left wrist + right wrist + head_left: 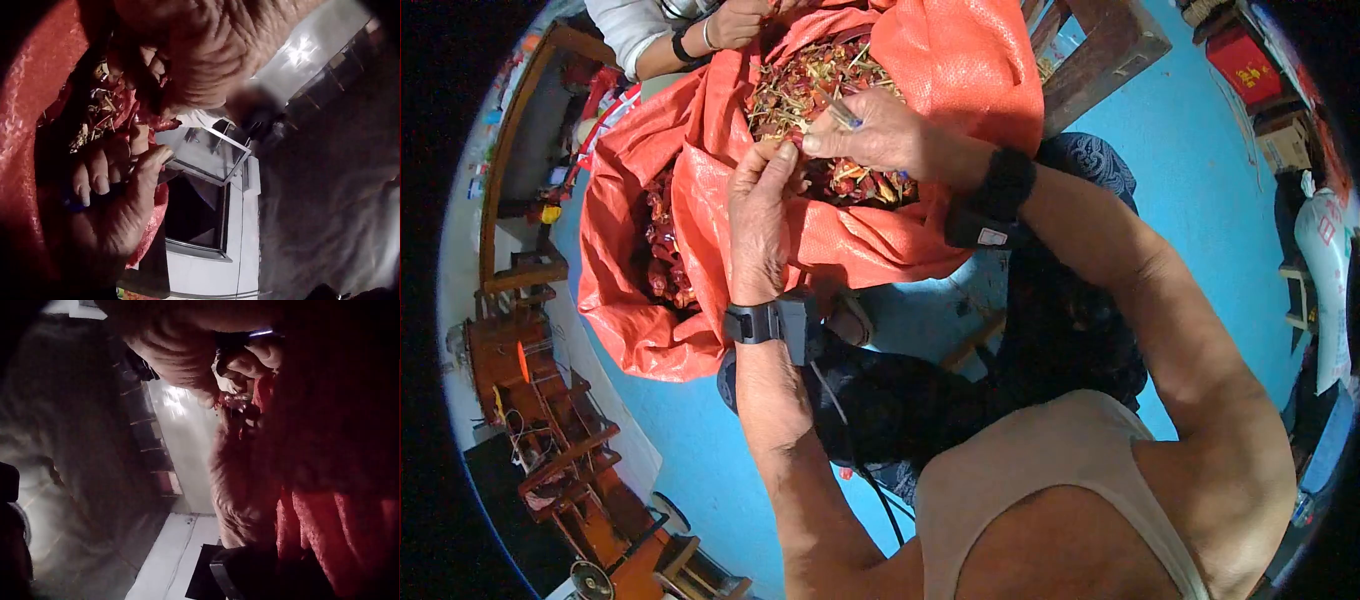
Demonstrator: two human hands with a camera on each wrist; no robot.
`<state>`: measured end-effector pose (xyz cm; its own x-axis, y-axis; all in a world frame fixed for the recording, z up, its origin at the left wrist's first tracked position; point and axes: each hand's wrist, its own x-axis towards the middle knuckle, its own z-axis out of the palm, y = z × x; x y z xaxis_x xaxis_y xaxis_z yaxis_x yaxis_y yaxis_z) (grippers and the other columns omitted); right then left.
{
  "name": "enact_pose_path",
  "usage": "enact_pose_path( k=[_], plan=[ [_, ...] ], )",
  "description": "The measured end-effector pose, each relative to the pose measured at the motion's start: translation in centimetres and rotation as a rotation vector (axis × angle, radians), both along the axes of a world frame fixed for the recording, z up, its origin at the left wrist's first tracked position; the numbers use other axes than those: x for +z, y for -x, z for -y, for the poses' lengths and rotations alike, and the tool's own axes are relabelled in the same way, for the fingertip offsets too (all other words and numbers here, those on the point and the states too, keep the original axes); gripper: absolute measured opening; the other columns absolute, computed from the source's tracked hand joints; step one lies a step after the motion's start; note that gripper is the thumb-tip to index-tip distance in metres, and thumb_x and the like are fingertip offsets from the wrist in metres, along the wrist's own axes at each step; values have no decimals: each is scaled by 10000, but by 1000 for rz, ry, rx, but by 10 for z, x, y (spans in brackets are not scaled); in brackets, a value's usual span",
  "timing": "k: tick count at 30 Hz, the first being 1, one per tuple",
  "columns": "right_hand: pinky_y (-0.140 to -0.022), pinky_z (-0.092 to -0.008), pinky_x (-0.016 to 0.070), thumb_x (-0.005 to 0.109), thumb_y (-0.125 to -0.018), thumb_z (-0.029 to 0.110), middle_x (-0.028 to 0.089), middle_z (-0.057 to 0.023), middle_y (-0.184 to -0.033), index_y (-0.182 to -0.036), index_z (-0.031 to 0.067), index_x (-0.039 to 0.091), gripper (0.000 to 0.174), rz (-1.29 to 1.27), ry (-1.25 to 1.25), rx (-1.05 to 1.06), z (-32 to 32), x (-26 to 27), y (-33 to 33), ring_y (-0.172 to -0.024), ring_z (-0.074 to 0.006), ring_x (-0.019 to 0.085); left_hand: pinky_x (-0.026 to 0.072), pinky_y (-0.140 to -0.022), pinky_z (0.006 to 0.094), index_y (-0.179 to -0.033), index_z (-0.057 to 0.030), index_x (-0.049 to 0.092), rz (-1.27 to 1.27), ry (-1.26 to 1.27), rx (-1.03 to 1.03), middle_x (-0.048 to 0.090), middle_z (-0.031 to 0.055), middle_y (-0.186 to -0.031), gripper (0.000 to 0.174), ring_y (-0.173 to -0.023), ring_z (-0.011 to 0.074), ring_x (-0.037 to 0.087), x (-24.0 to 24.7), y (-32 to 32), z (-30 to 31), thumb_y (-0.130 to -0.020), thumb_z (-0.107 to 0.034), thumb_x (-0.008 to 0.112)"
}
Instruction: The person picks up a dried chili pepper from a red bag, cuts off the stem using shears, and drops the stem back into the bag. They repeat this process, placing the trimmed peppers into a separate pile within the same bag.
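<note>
My left hand [760,205] and right hand [882,135] meet over an open red woven sack [855,245]. Between the fingertips of the left hand is a small dried red chili pepper [161,120], largely hidden by the fingers. The right thumb and fingertips come right up to it. Across the right hand, in its curled fingers, lies a small blue-handled tool [840,110]; its kind cannot be told. Dried chilies [865,185] and pale stem pieces [825,75] fill the sack below. Both wrist views are dim.
Another person's hand [738,24] is at the sack's far edge. On the left, a second sack opening holds dark red chilies [662,245]. A wooden stool [1100,65] stands at the upper right. Wooden furniture [560,420] lines the left, and a white bag [1325,270] is far right.
</note>
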<state>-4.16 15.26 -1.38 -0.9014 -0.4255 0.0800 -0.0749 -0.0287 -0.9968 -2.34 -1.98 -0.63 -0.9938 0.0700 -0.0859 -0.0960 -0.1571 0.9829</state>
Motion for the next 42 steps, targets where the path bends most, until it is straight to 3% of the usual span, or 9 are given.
enact_pose_path(
  k=[8,12,14,24,26,31,34,37,42],
  plan=[
    [-416,-215,311,579,-836,195,441,42,-570,-722,78,541,168,-25,137,-246,-5,-10,9,-466,-41,374,418,-647,217,-860,-77,612,-79,73,43,607,-6,-786,93,-686,66,513,7,0,4,-843,-166,588],
    [-406,-201,279,532,-856,204,394,38,-568,-691,76,481,215,235,547,-97,-26,-1,21,-462,-49,336,454,-697,307,-1036,-19,592,-695,1154,398,622,136,-888,259,-773,228,579,25,17,74,-853,-199,560],
    [-413,-196,280,502,-858,195,420,25,-601,-703,57,486,209,107,434,-137,-30,6,18,-473,-51,346,453,-750,358,-1121,-37,544,-565,1707,587,593,176,-990,300,-895,303,569,33,12,86,-851,-167,544],
    [-441,-190,281,434,-871,191,416,17,-598,-706,45,487,227,-237,200,-35,-36,20,6,-477,-49,356,461,-732,387,-962,-77,601,-982,1268,-369,585,125,-893,264,-859,306,561,-12,19,-9,-722,-9,516],
    [-449,-198,286,398,-879,167,393,24,-563,-698,34,474,237,27,152,-7,-37,32,-8,-480,-51,364,465,-706,382,-939,-68,597,-939,1430,-452,561,123,-862,228,-840,291,558,-20,16,-26,-734,-29,505],
    [-398,-214,292,480,-886,355,393,27,-540,-686,63,472,354,-382,-49,-94,-97,64,-88,-432,-56,368,457,-655,397,-849,-40,550,-956,1406,-495,514,135,-797,115,-789,312,539,-26,25,-36,-738,-43,518],
    [-405,-205,259,412,-936,295,398,2,-575,-707,66,453,326,-16,605,-474,-139,60,-143,-464,-63,328,438,-655,419,-848,-32,519,-946,1347,-482,494,150,-783,158,-780,339,523,-22,21,-40,-701,-37,577],
    [-402,-195,281,482,-910,264,426,8,-632,-720,75,459,268,-87,669,-885,-189,57,-140,-511,-62,377,422,-640,421,-836,-12,495,-915,1267,-403,522,175,-796,127,-762,350,531,-19,18,-42,-736,-23,573],
    [-405,-214,299,573,-836,240,513,11,-675,-779,70,535,183,-41,161,-1093,-265,6,-34,-506,-53,400,419,-593,386,-797,2,469,-833,1127,-287,510,176,-706,119,-656,358,523,-4,14,-46,-762,-46,572]
  ],
)
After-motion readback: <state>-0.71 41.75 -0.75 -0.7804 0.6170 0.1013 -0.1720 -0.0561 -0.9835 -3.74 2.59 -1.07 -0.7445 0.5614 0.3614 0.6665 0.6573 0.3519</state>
